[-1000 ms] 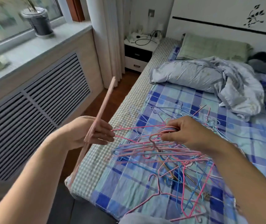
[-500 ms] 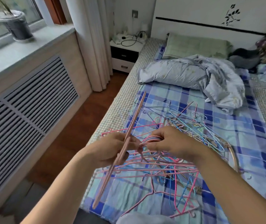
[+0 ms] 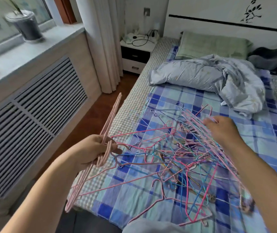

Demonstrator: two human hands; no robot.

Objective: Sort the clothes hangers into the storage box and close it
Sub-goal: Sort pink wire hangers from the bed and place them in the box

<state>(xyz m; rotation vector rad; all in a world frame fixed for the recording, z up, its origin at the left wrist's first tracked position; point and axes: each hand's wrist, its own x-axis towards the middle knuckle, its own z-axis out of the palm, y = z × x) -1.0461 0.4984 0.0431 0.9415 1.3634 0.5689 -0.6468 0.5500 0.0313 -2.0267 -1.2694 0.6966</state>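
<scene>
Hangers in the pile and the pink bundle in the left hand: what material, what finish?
Hangers in the pile: thin rod in pink, blue and purple, so probably metal wire with a coloured plastic coating; smooth, no bare metal visible. Pink bundle in the left hand: same thin rod, pale pink with a matte look, likely coated wire too. Motion blur leaves this uncertain.

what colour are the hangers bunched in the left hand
Pale pink. The left hand grips the bunch of hangers, seen best in the head view.
</scene>
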